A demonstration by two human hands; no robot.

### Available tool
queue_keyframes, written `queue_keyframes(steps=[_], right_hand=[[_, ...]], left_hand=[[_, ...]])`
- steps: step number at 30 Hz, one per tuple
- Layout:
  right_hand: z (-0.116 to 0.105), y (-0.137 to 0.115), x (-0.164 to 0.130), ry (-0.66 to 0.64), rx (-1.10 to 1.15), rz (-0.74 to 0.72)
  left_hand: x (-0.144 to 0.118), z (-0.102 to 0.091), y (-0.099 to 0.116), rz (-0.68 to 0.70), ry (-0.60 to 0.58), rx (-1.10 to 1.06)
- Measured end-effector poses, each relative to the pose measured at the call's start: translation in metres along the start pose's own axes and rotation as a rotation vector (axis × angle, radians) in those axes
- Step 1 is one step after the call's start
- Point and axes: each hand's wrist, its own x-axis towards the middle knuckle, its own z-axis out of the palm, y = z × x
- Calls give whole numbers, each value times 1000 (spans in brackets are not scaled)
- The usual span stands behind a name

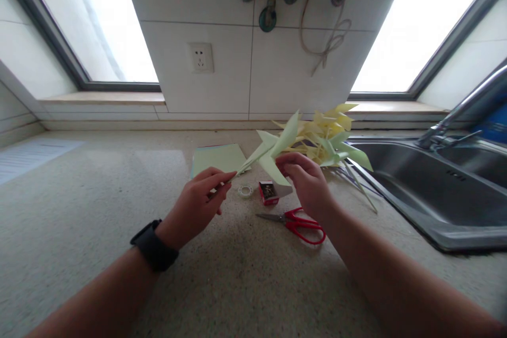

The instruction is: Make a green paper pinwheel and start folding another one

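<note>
My two hands hold a pale green paper pinwheel [273, 150] above the speckled countertop [99, 206]. My left hand [196, 206], with a black watch on the wrist, pinches the tip of one long blade. My right hand [307, 182] grips the pinwheel near its centre from the right. Below the hands lie red-handled scissors [295, 222], a small red box [268, 193] and a roll of clear tape [245, 190].
A pile of yellow and green paper pinwheels [330, 140] lies by the steel sink [435, 190] at right, under its faucet [459, 111]. A stack of green paper sheets [217, 158] lies behind the hands. A wall socket [200, 57] and hanging pipes are on the tiled wall.
</note>
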Motion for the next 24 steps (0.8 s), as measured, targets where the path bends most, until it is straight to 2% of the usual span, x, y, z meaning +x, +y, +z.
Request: queue_keyframes(steps=[6, 13, 20, 24], right_hand=[[4, -11, -5, -27, 96, 78], [3, -17, -6, -54, 167, 55], [8, -9, -8, 62, 140, 38], [10, -9, -9, 80, 146, 17]], left_hand=[[-4, 0, 4, 63, -34, 83], [-5, -1, 9, 161, 30, 276], [-9, 2, 19, 369, 45, 452], [-9, 4, 22, 427, 30, 506]])
